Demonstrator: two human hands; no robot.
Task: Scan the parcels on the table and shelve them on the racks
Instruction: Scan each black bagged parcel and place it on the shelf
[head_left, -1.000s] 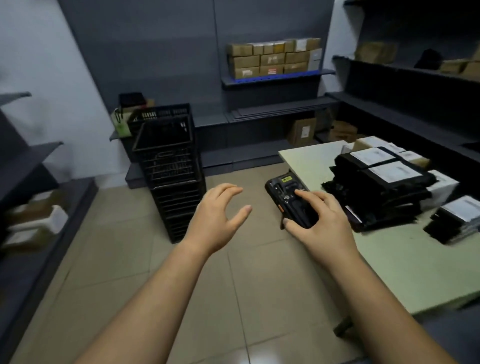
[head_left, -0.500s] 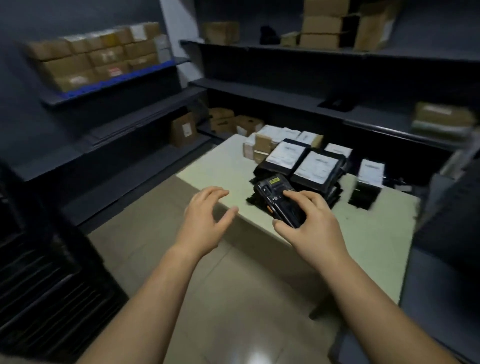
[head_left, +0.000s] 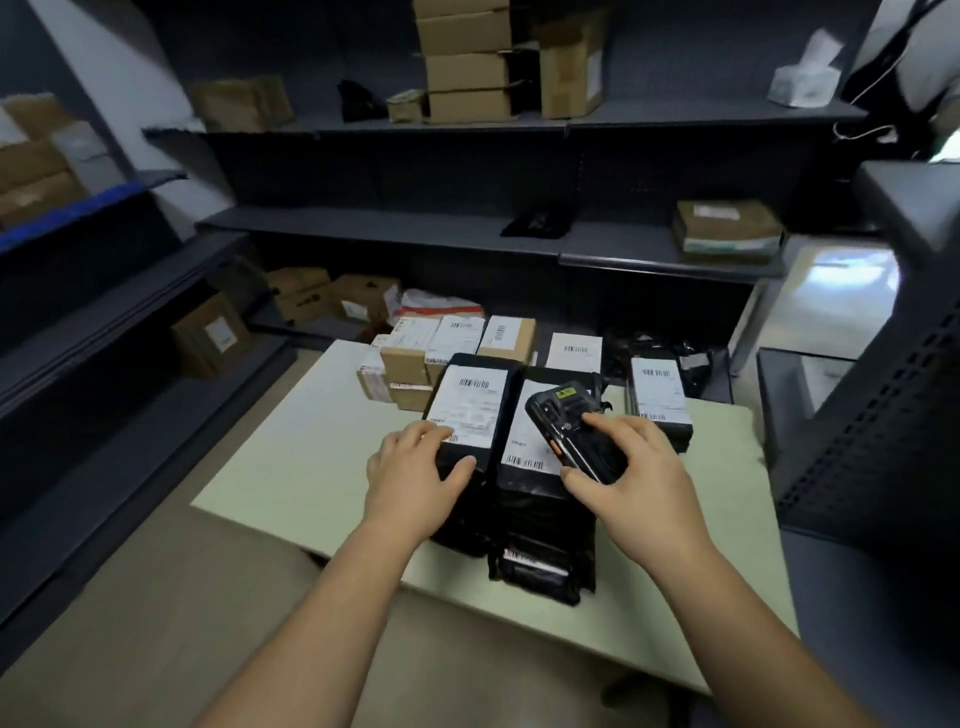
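Observation:
A pale green table (head_left: 291, 467) carries stacks of black bagged parcels with white barcode labels. My left hand (head_left: 410, 480) grips the near end of the top left black parcel (head_left: 470, 402), fingers on its label and thumb on its front edge. My right hand (head_left: 631, 480) holds a black handheld scanner (head_left: 571, 431) over the neighbouring black parcel (head_left: 524, 452). Another labelled black parcel (head_left: 657, 400) lies to the right. Small cardboard parcels (head_left: 457, 343) sit at the table's far side.
Dark grey racks (head_left: 467, 234) run behind the table and along the left wall, holding cardboard boxes (head_left: 467, 62) and one taped box (head_left: 727, 228). Boxes (head_left: 210, 332) stand on the lowest shelf. A dark perforated rack panel (head_left: 883, 415) stands close on the right.
My view has swung right and come up to the table. My left hand went from hanging open in the air to gripping the top left parcel. The scanner now hovers over the parcels.

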